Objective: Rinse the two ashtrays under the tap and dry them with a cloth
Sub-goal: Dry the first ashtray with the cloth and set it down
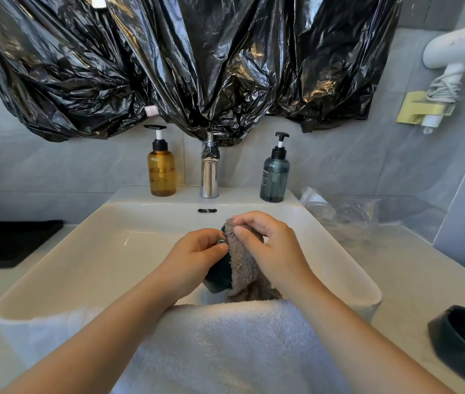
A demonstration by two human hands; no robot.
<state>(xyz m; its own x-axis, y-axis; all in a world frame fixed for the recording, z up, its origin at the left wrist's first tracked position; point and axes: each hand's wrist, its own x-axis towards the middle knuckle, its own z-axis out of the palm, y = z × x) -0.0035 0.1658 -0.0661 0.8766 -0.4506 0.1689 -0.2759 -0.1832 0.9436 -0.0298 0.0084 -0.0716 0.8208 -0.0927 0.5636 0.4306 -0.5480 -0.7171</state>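
Drying in hand over the basin: slip risk noted.
I see the left hand (197,251) curled round the dark ashtray (221,273), and the right hand (271,245) pinching the grey cloth (244,268) against it. A wet rim could slip and strike the sink (97,251). The second ashtray (464,345) sits on the counter to the right.

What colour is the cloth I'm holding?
The cloth is a fuzzy greyish brown, clearest in the head view.

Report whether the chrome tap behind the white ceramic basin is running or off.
Off, it seems: no stream shows between the chrome tap and the white ceramic basin below it.
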